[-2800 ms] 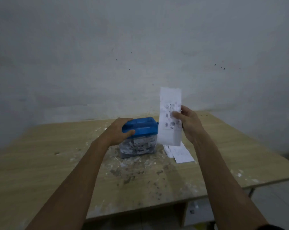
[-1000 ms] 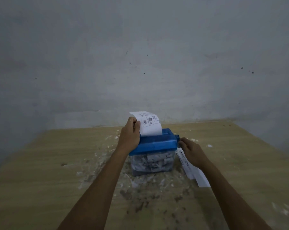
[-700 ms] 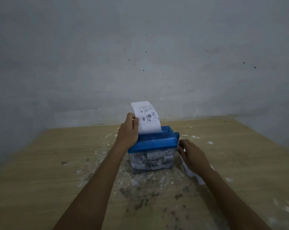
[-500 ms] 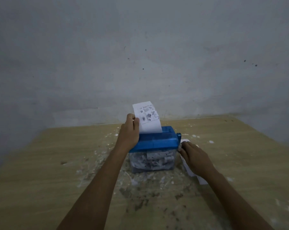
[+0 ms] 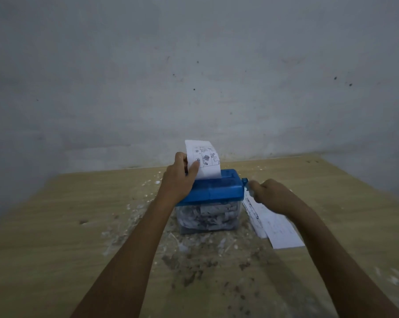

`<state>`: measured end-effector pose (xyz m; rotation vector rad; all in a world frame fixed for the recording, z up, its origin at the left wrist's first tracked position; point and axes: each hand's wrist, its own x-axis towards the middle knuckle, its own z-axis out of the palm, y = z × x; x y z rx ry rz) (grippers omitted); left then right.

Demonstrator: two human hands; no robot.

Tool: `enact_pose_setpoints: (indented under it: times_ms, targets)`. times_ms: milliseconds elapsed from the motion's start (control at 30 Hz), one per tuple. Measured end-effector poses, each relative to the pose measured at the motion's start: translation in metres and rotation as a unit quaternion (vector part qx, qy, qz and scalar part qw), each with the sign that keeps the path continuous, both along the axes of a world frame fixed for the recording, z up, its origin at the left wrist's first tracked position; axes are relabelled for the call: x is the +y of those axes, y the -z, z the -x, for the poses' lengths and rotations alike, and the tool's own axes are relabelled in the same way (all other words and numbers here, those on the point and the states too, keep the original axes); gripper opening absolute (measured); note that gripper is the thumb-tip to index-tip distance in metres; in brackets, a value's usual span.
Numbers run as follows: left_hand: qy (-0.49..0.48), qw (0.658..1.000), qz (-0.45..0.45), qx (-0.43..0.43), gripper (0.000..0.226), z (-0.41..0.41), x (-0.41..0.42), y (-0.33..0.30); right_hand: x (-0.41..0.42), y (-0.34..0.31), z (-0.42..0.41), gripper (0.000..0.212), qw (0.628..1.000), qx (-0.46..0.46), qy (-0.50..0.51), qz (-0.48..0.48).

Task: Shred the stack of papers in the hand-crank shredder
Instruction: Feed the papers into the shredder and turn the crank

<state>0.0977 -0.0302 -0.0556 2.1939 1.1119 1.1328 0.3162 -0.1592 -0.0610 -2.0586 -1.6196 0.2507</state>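
Shredder: the hand-crank shredder (image 5: 211, 191) stands at the centre of the frame on the desk (image 5: 56, 226) — blue lid over a clear bin (image 5: 208, 218) packed with paper strips
Sheet in the slot: one printed sheet (image 5: 204, 162) stands upright out of the lid's slot, its top curling toward the camera
Left hand: the left hand (image 5: 179, 180) sits at the lid's left end, thumb and fingers pinching the sheet's left edge to keep it upright
Right hand: the right hand (image 5: 270, 195) is curled at the crank (image 5: 245, 182) on the lid's right side; it is blurred, so the exact grip on the handle is hard to tell
Stack: the remaining papers (image 5: 274, 223) lie flat just right of the bin, under the right forearm
Step in hand: by my reading, feeding and cranking one sheet, with most of it above the slot
Next move: steady turns of the crank while the left hand guides the sheet straight down and lets go before the fingers reach the slot — then another sheet from the stack
Writing: no brand or label legible; the sheet shows small boxed drawings, and the stack's print is too small to read
Desk litter: paper bits and dark flecks (image 5: 193, 260) are scattered in front of the bin
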Motion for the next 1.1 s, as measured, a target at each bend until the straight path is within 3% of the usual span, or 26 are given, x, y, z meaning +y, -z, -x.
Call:
enact_pose_setpoints:
  times_ms: [100,200,267,400,600,900,1000,1100]
  targets:
    - [0.001,1.000,0.003,0.015,0.035,0.001,0.002,0.002,0.000,-0.002,-0.005,0.061,0.998,0.014,0.018,-0.052]
    - [0.016,0.999,0.006,0.037,0.057,0.005,-0.001,-0.001,-0.005,0.013,-0.003,0.075,0.983,-0.116,0.027,-0.137]
    - [0.027,0.997,0.013,0.071,0.074,0.007,-0.003,-0.004,-0.006,0.021,-0.003,0.073,0.964,-0.194,0.040,-0.179]
    - [0.036,0.991,0.039,0.123,0.087,0.006,-0.003,-0.007,0.001,0.023,-0.002,0.068,0.953,-0.244,0.044,-0.176]
    - [0.073,0.987,0.060,0.130,0.093,0.007,0.001,-0.009,0.021,-0.024,-0.011,0.056,0.978,-0.201,0.048,-0.020]
    - [0.078,0.987,0.057,0.128,0.097,0.006,0.009,-0.002,0.045,-0.042,-0.001,0.050,0.967,-0.126,0.155,-0.156]
    - [0.085,0.986,0.061,0.126,0.094,0.006,0.010,-0.002,0.069,-0.040,-0.009,0.047,0.976,-0.090,0.151,-0.126]
    - [0.087,0.989,0.060,0.106,0.094,0.005,0.008,0.001,0.095,-0.039,-0.014,0.044,0.988,0.004,0.134,-0.078]
